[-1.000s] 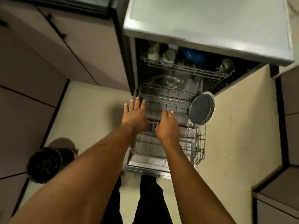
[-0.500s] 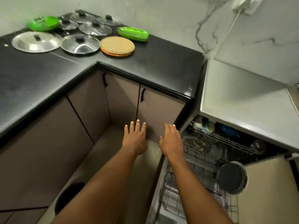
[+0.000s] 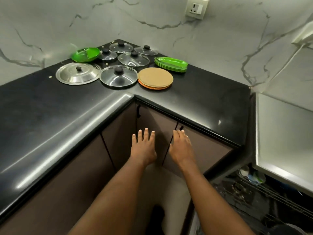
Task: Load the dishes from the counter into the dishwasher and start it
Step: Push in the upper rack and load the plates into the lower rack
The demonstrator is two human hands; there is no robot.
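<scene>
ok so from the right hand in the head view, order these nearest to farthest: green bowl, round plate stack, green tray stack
From the right hand:
1. round plate stack, on the counter just beyond the hand.
2. green tray stack, right behind the plates.
3. green bowl, far off to the left at the back.

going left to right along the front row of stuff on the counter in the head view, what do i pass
steel lid → large glass lid → stack of round plates → stack of green trays, which lies slightly farther back than the rest
</scene>
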